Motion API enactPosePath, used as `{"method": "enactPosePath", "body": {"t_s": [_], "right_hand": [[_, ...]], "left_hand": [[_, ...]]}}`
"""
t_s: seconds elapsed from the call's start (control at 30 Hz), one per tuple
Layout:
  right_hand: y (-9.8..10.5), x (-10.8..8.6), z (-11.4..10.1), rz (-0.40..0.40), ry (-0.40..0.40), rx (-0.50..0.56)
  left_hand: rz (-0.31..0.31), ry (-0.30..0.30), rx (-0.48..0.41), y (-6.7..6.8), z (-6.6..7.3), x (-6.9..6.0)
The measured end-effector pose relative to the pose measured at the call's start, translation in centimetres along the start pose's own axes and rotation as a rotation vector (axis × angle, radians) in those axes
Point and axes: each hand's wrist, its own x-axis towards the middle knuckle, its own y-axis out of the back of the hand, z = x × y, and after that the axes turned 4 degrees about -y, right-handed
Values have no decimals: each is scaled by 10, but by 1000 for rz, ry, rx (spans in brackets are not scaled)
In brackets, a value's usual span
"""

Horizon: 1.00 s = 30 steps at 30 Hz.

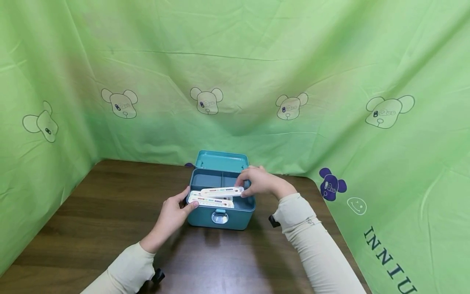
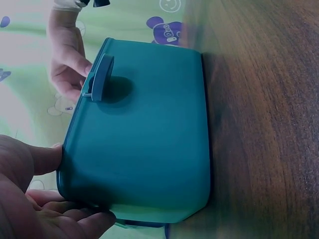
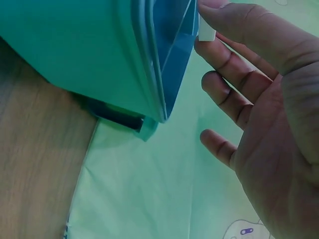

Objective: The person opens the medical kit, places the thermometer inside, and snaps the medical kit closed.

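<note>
A teal lidded storage box (image 1: 220,218) stands on the table with its lid (image 1: 222,160) tipped back. Inside are divided compartments. Between the thumb and fingers of my right hand (image 1: 258,181) is the right end of a slim white printed packet (image 1: 222,192), held slanted over the box's front compartment. Similar white packets (image 1: 214,201) lie below it, partly covered. At the front left corner, my left hand (image 1: 174,212) grips the box, thumb at the front rim and fingers along the side. In the right wrist view, the packet's end (image 3: 206,30) shows between thumb and forefinger.
The brown wooden table (image 1: 110,212) spreads around the box. A green curtain (image 1: 249,53) with bear-head prints hangs behind and at both sides. On the box's front is a clasp (image 1: 220,216). A dark handle (image 3: 117,117) shows at its side in the right wrist view.
</note>
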Motion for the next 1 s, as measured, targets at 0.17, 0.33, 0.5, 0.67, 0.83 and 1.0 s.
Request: {"method": "enactPosePath", "body": {"t_s": [0.17, 0.33, 0.5, 0.67, 0.83, 1.0], "right_hand": [[-6, 4, -4, -10, -11, -29], [-11, 5, -10, -8, 0, -37], [-14, 7, -16, 7, 11, -53], [-20, 10, -19, 18, 16, -65], [-25, 10, -22, 35, 7, -93], [-28, 10, -24, 48, 2, -132]], "left_hand": [[-4, 4, -4, 0, 1, 0], [-4, 3, -4, 1, 1, -1], [-2, -4, -3, 2, 2, -1], [-6, -6, -2, 2, 2, -2], [-3, -8, -6, 1, 0, -2], [2, -15, -6, 2, 0, -2]]}}
